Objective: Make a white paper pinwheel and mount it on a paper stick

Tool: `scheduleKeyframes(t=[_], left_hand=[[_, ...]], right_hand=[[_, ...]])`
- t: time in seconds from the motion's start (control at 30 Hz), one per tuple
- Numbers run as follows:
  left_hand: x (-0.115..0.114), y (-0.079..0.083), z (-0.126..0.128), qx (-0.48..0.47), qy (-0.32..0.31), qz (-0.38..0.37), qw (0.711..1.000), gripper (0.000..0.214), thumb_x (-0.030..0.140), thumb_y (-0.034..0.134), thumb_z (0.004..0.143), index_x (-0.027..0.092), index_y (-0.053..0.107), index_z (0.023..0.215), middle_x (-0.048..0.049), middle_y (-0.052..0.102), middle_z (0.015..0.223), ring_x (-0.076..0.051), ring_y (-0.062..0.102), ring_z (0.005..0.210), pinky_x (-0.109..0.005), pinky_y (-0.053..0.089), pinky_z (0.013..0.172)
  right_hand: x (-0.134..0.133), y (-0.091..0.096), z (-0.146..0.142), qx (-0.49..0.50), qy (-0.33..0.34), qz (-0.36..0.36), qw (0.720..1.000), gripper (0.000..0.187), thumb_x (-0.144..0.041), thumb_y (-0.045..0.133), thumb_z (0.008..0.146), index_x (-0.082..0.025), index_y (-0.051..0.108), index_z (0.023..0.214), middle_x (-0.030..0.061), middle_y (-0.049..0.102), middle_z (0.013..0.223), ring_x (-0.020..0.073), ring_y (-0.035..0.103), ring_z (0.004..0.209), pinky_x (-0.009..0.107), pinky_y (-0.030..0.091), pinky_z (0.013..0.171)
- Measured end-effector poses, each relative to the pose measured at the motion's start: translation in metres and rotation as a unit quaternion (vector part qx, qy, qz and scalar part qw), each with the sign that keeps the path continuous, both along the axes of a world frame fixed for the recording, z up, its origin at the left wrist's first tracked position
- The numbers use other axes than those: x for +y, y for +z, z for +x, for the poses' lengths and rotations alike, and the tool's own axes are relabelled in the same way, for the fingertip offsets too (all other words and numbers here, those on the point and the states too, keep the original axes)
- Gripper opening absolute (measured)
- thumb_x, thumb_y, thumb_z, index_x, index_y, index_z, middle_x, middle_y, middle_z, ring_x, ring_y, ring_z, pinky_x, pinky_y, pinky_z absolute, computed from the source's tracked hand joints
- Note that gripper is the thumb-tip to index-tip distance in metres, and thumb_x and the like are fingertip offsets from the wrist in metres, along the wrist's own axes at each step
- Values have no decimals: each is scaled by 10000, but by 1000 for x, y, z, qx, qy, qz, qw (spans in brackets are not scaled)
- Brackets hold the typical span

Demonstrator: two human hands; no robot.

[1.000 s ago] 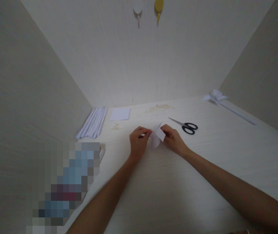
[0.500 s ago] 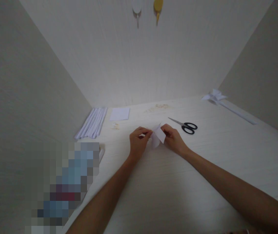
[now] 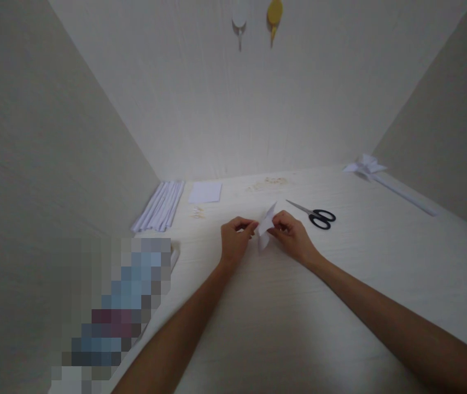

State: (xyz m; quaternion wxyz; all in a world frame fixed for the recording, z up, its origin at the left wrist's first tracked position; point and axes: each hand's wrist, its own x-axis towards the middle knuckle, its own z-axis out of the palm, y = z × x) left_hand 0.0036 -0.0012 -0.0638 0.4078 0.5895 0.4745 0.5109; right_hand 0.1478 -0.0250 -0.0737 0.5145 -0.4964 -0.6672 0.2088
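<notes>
A small piece of folded white paper [image 3: 265, 225] is held just above the pale tabletop [image 3: 282, 317] between both hands. My left hand [image 3: 235, 239] pinches its left edge with curled fingers. My right hand [image 3: 293, 234] pinches its right side, fingers closed on it. One corner of the paper points up between the two hands. Black-handled scissors [image 3: 317, 216] lie on the table just right of my right hand, shut.
A stack of white paper strips [image 3: 160, 206] lies at the back left beside a white sheet [image 3: 205, 192]. A folded white paper flower on a long stem [image 3: 371, 167] rests at the far right. Walls enclose the table on three sides. A blurred-out object [image 3: 122, 306] sits front left.
The two hands have drawn slightly closer together and the paper between them looks more folded and narrower. The view has shifted a little.
</notes>
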Motion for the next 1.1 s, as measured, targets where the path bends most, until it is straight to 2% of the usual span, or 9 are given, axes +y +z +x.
scheduleKeyframes(t=[0.2, 0.43, 0.67, 0.93, 1.1], left_hand=[[6, -8, 0, -26, -13, -26, 999, 102, 243, 644, 592, 141, 648, 602, -1, 601, 523, -90, 525, 471, -209, 427, 457], [4, -2, 0, -91, -50, -66, 992, 104, 238, 650, 577, 138, 626, 561, 16, 575, 490, -69, 488, 439, -207, 416, 465], [3, -1, 0, -113, -44, -87, 989, 113, 244, 639, 573, 142, 601, 541, 17, 567, 491, -65, 484, 431, -197, 403, 446], [0, 0, -1, -57, -40, -56, 996, 191, 298, 649, 572, 138, 572, 501, 17, 526, 430, -72, 464, 398, -199, 395, 418], [4, -2, -1, -46, 11, -57, 997, 180, 287, 612, 609, 137, 559, 525, 21, 511, 427, -69, 458, 395, -185, 381, 397]], right_hand=[[-1, -2, -1, -15, 3, 27, 1000, 104, -172, 549, 712, -199, 483, 636, 1, 460, 672, 132, 438, 611, 260, 356, 545], [-2, -2, -1, -28, -5, 42, 999, 94, -153, 525, 715, -196, 496, 636, 11, 473, 681, 137, 443, 610, 262, 358, 538], [0, -4, -2, -6, 7, 29, 1000, 84, -160, 517, 704, -197, 510, 629, 8, 477, 672, 131, 434, 585, 260, 362, 534], [3, -3, -2, 24, -2, 2, 1000, 96, -199, 525, 687, -195, 496, 596, -2, 476, 635, 122, 430, 552, 247, 362, 506], [6, -4, -1, 68, -35, -12, 997, 90, -225, 528, 672, -195, 479, 602, -20, 444, 574, 117, 412, 508, 244, 344, 473]])
